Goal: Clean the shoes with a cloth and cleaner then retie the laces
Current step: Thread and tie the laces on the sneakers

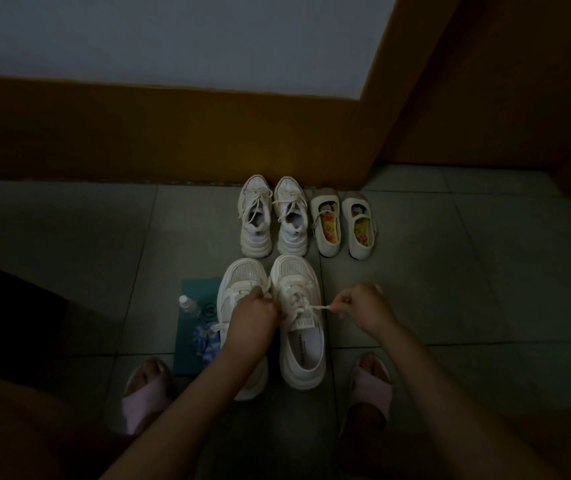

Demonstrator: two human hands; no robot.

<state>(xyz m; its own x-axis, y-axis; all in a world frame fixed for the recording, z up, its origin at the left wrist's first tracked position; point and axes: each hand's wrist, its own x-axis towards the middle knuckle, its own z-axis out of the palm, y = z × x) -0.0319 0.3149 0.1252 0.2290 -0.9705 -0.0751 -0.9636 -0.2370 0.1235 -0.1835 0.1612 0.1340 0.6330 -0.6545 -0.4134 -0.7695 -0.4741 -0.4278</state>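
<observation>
Two white chunky sneakers stand side by side on the tiled floor in front of me, the left one (239,289) partly hidden under my forearm and the right one (303,355) with its tongue showing. My left hand (252,317) grips a lace over the gap between them. My right hand (363,308) pinches the other lace end (318,307) and holds it taut out to the right of the right sneaker. A clear cleaner bottle (189,306) and a crumpled blue-and-white cloth (206,339) lie on a teal mat (190,355) to the left.
A second pair of white laced sneakers (272,216) and a pair of cream strap shoes (342,223) stand against the brown skirting. My feet in pink slippers (140,393) (368,386) flank the sneakers. A dark object (7,306) sits at left.
</observation>
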